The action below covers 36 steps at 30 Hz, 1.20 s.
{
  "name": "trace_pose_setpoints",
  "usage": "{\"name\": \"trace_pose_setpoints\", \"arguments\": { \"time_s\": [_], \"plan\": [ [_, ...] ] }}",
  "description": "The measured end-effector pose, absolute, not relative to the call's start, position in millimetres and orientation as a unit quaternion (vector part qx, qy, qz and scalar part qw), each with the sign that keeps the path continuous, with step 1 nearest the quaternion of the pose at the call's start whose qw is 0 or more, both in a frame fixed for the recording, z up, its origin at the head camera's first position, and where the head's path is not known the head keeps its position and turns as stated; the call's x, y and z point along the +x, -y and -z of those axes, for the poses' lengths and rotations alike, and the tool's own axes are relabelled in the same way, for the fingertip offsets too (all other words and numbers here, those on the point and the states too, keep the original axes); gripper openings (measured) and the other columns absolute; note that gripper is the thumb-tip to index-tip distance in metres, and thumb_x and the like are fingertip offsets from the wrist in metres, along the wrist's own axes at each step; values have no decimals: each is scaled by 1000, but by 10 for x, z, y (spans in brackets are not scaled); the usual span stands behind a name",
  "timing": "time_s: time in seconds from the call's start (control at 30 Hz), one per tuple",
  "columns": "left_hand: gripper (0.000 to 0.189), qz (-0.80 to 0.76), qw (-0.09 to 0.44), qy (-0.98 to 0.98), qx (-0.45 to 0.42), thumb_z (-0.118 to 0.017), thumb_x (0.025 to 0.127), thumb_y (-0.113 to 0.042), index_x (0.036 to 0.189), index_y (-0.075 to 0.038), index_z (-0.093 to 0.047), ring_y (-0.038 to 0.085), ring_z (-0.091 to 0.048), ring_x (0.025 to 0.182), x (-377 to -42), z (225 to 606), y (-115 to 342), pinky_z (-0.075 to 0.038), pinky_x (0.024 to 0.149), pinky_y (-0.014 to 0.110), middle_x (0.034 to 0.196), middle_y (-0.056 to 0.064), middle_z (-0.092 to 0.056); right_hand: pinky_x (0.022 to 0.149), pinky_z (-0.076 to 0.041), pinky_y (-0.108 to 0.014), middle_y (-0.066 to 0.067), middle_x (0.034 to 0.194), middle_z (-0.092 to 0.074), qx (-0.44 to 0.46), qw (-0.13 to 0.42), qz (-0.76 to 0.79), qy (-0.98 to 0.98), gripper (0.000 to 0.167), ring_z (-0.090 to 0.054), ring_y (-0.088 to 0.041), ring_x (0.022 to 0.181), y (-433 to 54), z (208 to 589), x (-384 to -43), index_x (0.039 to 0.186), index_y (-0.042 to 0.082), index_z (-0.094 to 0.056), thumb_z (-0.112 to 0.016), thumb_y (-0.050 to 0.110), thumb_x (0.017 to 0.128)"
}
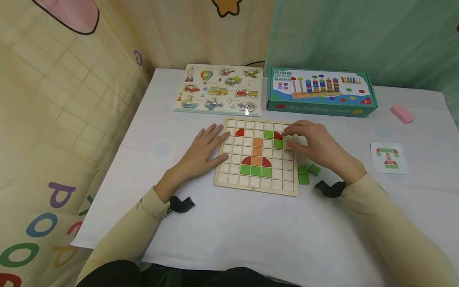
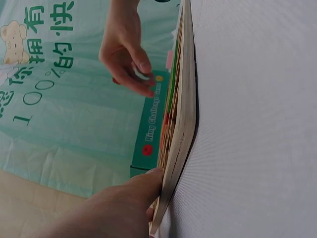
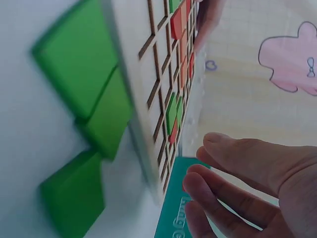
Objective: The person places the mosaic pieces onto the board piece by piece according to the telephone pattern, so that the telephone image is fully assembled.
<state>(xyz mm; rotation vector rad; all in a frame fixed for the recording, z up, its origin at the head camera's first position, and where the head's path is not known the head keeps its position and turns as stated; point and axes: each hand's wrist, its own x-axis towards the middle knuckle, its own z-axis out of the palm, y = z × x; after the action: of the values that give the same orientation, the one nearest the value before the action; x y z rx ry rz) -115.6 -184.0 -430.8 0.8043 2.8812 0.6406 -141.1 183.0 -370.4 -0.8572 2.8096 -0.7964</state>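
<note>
A wooden grid board point(image 1: 283, 187) lies flat on the table with coloured tiles in its cells. My left hand point(image 1: 202, 153) rests at the board's left edge, fingers spread, fingertips and thumb touching the rim. Over the upper right cells hovers my right hand point(image 1: 313, 143), its fingers loosely bent and nothing visible between them. Close to its fingertips sit a red rounded tile point(image 1: 277, 136) and green tiles point(image 1: 277, 144). Another red tile point(image 1: 239, 132) lies at upper left. Orange tiles point(image 1: 257, 151) form a column above a green row point(image 1: 255, 171), flanked by red tiles point(image 1: 266, 162).
Loose green tiles point(image 3: 81, 193) lie beside the board's right edge. A pattern card point(image 1: 389, 158) and a pink block point(image 1: 402, 114) are further right. Behind the board stand a picture puzzle point(image 1: 219, 91) and a green game box point(image 1: 322, 91).
</note>
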Motion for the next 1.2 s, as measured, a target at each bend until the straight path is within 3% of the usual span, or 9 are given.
{"name": "trace_pose_setpoints", "arguments": {
  "time_s": [0.13,0.33,0.57,0.63,1.03,1.2],
  "plan": [
    [74,-206,39,-942,261,-61,104,-47,166,-16,-35,32,-8,165,-1164,4294,1843,-3,134,53,176,12,-21,93,-57,-54,-9,122,-75,-264,51,266,-926,30,-69,-29,106,-2057,3705,-1279,123,8,-76,-80,8,93],
    [73,-207,40,-943,258,-61,104,-47,166,-17,-35,33,-8,165,-1153,4313,1845,-4,134,53,176,12,-21,91,-56,-54,-10,119,-76,-254,44,260,-930,38,-69,-29,106,-2362,3799,-1112,125,7,-75,-86,15,89],
    [73,-210,42,-942,259,-61,104,-47,166,-17,-35,32,-7,165,-1150,4326,1839,-3,134,53,176,11,-20,82,-53,-21,3,104,-74,-218,53,251,-942,40,-64,-15,94,-2535,3916,-916,116,12,-76,-94,15,80],
    [73,-211,42,-942,259,-61,104,-47,166,-17,-35,32,-7,165,-1148,4326,1838,-3,134,53,176,12,-20,79,-53,-18,4,101,-74,-233,52,250,-938,39,-64,-14,91,-2539,3938,-888,112,12,-76,-95,14,78],
    [74,-206,42,-941,264,-61,104,-48,166,-17,-34,32,-7,165,-1170,4319,1829,-3,134,53,176,11,-20,79,-59,-38,0,101,-72,-272,14,246,-930,37,-65,-16,91,-2332,3884,-1041,111,9,-75,-91,5,79],
    [74,-208,43,-942,259,-61,104,-46,166,-16,-35,32,-7,165,-1160,4309,1828,-2,134,52,176,12,-21,88,-60,-48,-6,106,-73,-282,53,264,-921,35,-67,-23,96,-1967,3756,-1386,115,5,-74,-88,8,83]
  ]
}}
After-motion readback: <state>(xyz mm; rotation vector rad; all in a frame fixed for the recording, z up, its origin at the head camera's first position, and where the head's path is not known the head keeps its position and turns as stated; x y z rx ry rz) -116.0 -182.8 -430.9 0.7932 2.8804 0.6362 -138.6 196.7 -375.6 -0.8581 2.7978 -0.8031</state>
